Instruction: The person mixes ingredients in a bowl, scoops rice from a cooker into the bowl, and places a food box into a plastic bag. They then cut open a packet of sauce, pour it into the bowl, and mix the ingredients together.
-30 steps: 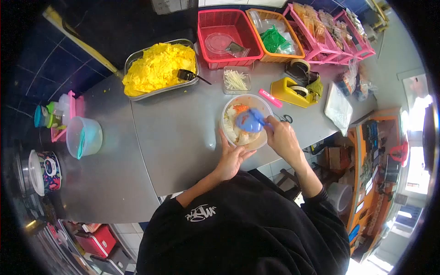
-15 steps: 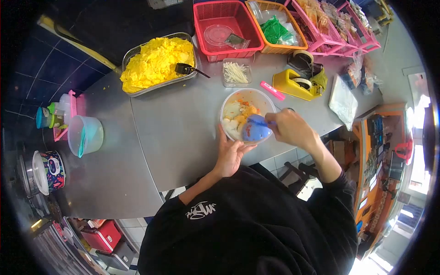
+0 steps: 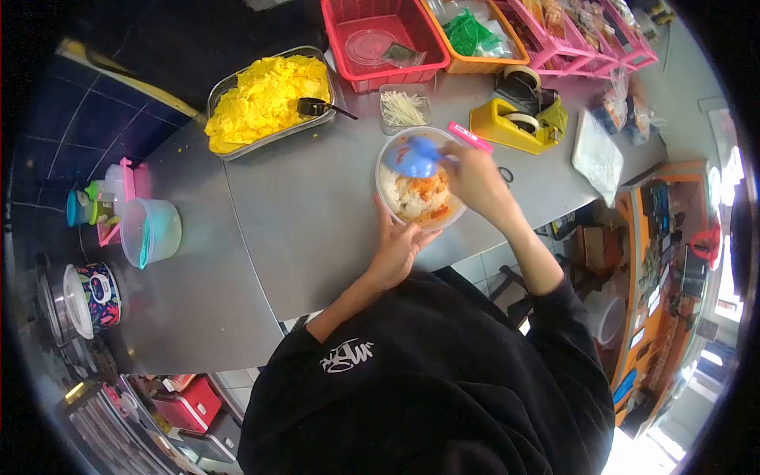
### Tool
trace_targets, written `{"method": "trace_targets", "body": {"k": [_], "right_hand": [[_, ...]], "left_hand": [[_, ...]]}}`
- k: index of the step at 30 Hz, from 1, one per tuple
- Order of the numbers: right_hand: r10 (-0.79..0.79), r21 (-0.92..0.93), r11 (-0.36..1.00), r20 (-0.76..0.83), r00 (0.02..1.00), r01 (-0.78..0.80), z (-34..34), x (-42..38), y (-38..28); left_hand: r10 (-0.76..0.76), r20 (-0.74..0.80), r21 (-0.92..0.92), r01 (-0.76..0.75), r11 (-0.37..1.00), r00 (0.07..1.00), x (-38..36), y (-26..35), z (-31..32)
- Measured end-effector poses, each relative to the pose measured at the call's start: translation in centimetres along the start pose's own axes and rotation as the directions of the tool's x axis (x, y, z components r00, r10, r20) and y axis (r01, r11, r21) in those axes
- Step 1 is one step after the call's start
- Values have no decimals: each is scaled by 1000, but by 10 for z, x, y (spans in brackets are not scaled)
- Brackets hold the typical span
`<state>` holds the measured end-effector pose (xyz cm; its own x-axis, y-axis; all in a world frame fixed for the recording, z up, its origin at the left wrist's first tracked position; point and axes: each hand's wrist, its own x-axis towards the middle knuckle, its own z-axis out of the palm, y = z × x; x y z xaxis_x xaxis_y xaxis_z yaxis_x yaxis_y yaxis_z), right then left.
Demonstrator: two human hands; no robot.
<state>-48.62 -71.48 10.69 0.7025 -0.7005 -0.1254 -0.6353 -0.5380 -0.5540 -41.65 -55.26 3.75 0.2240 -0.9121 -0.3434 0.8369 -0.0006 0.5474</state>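
Note:
A round clear plastic bowl [image 3: 381,184] stands near the counter's front edge. White rice [image 3: 405,198] with orange-red bits fills its lower part. My left hand [image 3: 394,252] grips the bowl's near left side, fingers and thumb against the wall. A blue rice paddle [image 3: 416,161] is in my right hand [image 3: 477,180], fingers closed round its handle. The paddle's blade hangs over the far left part of the bowl, slightly blurred, with some orange bits on it. My right wrist reaches across the bowl's right rim.
Behind the bowl are a box of white sticks [image 3: 404,109], a pink marker [image 3: 470,137] and a yellow tape dispenser [image 3: 514,128]. A tray of yellow food [image 3: 269,103] with a black scoop [image 3: 315,106], red basket [image 3: 384,75] and orange basket [image 3: 483,63] stand farther back. At left is a clear tub [image 3: 158,229].
The blue paddle has moved from the bowl's near right side to its far left side. The rice is now more mixed with the orange bits. My left hand stays on the bowl.

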Motion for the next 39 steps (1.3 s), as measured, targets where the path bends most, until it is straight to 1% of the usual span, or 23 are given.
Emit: {"method": "trace_targets", "body": {"k": [2, 4, 7, 8, 10, 11, 14, 17, 19, 20, 22, 26, 29, 32, 35, 36, 37, 39], "right_hand": [[-126, -39, 990, 178, 976, 135, 3, 9, -7], [-250, -53, 956, 365, 897, 288, 4, 19, -11], [-464, -31, 853, 412, 784, 521, -5, 26, 5], [-410, -84, 856, 491, 769, 510, -14, 26, 0], [-307, -161, 877, 536, 786, 452, -42, 16, -21], [-254, -198, 884, 556, 791, 423, -53, 11, -29], [-257, -207, 884, 533, 806, 419, -70, 1, -30], [-282, -203, 893, 444, 851, 402, -74, -10, -15], [-201, -269, 899, 446, 872, 345, -73, -19, -17], [-160, -301, 901, 444, 882, 314, -73, -21, -19], [-156, -318, 893, 446, 881, 319, -59, -23, -15], [-151, -353, 877, 440, 885, 325, -25, -20, -13], [-337, -402, 791, 342, 877, 461, 1, -19, -9], [-189, -216, 931, 405, 895, 294, -30, 2, -1], [-173, -203, 945, 354, 919, 256, -67, -2, -24], [-160, -270, 920, 408, 899, 286, -61, 0, -20], [-145, -273, 921, 424, 894, 279, -54, -1, -15], [-121, -282, 920, 459, 880, 273, -35, -1, -7]], "left_hand": [[-2, 32, 23, 1, 1000, 999, 2, 3, -1], [17, 23, 31, -18, 999, 1000, 2, 7, -1], [-11, -65, -59, 7, 998, 998, 3, 4, -4], [2, -44, -66, -5, 998, 999, 2, 3, -3], [38, -3, -85, -38, 996, 999, 1, 3, 0], [41, -9, -90, -42, 995, 999, 1, 3, 0], [44, -27, -104, -46, 994, 999, 1, 2, 1], [46, -49, -119, -51, 992, 998, 2, 0, 3], [48, -78, -129, -58, 990, 996, 1, -2, 3], [57, -64, -135, -65, 989, 996, 0, -2, 3], [73, -31, -144, -77, 987, 997, -1, -4, 1], [67, -39, -112, -71, 991, 997, 0, -3, 4], [45, -73, -69, -50, 996, 996, 1, 0, 5], [30, -64, -70, -35, 997, 998, 1, -1, 4], [47, -47, -108, -52, 993, 998, -2, -5, 2], [58, -40, -116, -62, 991, 998, 0, -6, 2], [70, -29, -121, -73, 990, 997, 2, -5, 2], [57, -68, -111, -64, 992, 996, 2, -3, 6]]}}
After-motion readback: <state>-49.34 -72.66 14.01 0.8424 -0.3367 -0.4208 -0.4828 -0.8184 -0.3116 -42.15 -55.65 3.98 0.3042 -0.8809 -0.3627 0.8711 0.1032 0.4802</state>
